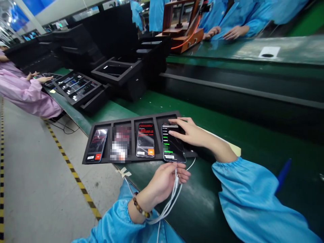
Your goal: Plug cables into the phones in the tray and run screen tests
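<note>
A black foam tray (133,122) lies on the green bench with a smartphone in each of its compartments. The rightmost smartphone (174,143) shows white and green text lines on a dark screen. Over its upper part rests my right hand (191,133), fingers stretched out, the thumb and index near the screen and top edge. Just below that phone's bottom edge, my left hand (168,179) is curled palm up around a looped white cable (174,195). The cable's plug end is hidden by the fingers. Another smartphone (145,140) beside it shows red text and an orange button.
To the left stand stacked black trays (115,69) and another tray with phones (77,86). A co-worker in pink (30,89) works there. A wooden press fixture (183,27) stands across the bench near a co-worker's hands (235,32). A blue pen-like object (284,174) lies at right.
</note>
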Tool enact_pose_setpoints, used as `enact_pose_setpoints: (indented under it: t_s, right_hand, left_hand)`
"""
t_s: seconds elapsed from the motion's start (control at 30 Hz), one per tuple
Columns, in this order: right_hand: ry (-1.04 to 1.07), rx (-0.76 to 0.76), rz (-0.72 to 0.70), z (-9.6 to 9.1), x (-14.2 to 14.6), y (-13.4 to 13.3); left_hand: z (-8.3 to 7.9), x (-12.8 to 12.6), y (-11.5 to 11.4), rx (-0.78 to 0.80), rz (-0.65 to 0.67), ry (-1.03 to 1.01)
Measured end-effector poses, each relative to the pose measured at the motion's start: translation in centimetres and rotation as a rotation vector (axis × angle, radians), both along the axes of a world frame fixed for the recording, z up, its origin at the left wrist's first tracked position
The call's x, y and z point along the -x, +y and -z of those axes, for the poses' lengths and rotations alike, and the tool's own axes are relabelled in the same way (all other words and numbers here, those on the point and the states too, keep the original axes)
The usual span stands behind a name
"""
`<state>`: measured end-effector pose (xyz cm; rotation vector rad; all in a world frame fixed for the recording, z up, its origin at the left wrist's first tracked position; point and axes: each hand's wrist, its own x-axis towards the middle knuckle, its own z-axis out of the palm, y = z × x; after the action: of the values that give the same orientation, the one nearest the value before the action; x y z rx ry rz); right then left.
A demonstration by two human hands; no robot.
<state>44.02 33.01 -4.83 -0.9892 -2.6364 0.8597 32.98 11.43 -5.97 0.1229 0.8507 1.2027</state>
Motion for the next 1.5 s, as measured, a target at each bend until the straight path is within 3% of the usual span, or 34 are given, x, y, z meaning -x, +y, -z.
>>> enact_pose_setpoints:
  t_s: [0.33, 0.83, 1.13, 1.23, 1.33, 1.5]
  right_hand:
    - [0.008, -0.004, -0.014, 0.2, -0.1, 0.2]
    - [-0.003, 0.008, -0.006, 0.4, -0.1, 0.4]
    - [-0.016, 0.012, 0.011, 0.1, 0.1, 0.3]
    - [-0.022, 0.02, 0.016, 0.1, -0.1, 0.4]
    - [0.005, -0.006, 0.026, -0.2, 0.0, 0.2]
    - [0.152, -0.105, -0.023, -1.9, 1.6, -2.3]
  left_hand:
    - [-1.3, -0.9, 0.0, 0.139, -0.087, -0.063]
    - [-2.1, -2.9, -0.1, 0.168, -0.172, 0.194]
    - [-1.5, -4.2, -0.4, 0.173, -0.17, 0.387]
    - [-0.9, -4.5, -1.0, 0.101, -0.055, 0.414]
    - [-0.5, -3.7, -1.6, -0.083, 0.108, 0.532]
    - [-0.5, -1.2, -1.7, -0.557, 0.302, 1.252]
